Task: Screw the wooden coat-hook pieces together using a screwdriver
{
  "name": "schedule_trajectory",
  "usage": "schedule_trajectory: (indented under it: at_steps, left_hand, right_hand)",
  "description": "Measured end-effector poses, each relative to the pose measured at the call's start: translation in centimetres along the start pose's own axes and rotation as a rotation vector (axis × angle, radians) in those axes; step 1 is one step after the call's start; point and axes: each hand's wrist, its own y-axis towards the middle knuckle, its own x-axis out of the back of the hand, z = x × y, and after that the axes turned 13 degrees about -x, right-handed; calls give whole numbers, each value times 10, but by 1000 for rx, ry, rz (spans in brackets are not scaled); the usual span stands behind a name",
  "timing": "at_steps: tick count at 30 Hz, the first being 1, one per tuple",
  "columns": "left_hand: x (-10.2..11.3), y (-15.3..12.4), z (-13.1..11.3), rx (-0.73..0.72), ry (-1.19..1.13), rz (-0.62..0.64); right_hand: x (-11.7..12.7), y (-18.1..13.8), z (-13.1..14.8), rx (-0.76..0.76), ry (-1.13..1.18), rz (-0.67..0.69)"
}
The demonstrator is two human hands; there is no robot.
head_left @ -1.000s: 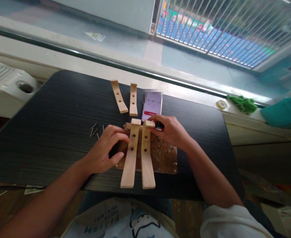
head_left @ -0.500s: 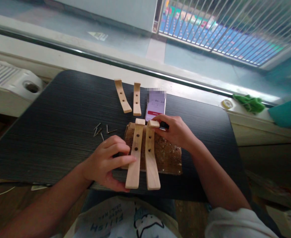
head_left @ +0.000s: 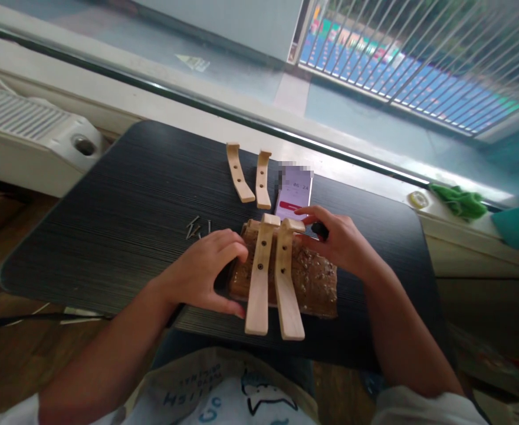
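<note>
We see the left hand (head_left: 210, 268) with its thumb spread well away from the curled fingers, a wide gap between them and nothing gripped. The fingers bend over the left edge of the brown board (head_left: 317, 286); the thumb tip lies right beside the left wooden piece (head_left: 259, 280), and we cannot tell whether it touches. The right hand (head_left: 341, 239) has its thumb and forefinger at the hooked far end of the right wooden piece (head_left: 287, 289); whether they are pinched on it we cannot tell. A small dark object (head_left: 320, 230) shows among that hand's fingers.

Both pieces lie side by side across the board, slightly apart, their near ends reaching past its near edge. We see their hooked ends pointing far and their flat ends near. The left one's long axis runs near to far, leaning right at the far end; the right one bends midway, its near half slanting to the right.

Beyond the board we see two more wooden pieces (head_left: 240, 177) and, to their right, a phone (head_left: 297, 192). Screws (head_left: 193, 228) lie left of the board on the black table (head_left: 122, 206).
</note>
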Motion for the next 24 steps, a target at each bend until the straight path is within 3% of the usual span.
schedule_trajectory:
  at_steps: [7, 13, 19, 24]
  left_hand:
    - [2, -1, 1, 17, 87, -7]
    - [-3, -1, 4, 79, 147, -36]
    - [-5, 2, 6, 142, 115, -6]
    - [-5, 1, 6, 166, 73, -9]
  right_hand:
    - [5, -15, -6, -6, -18, -68]
    - [3, -41, 4, 98, 60, -322]
    - [3, -72, 45, 445, 56, -85]
    - [-6, -79, 70, 513, -40, 8]
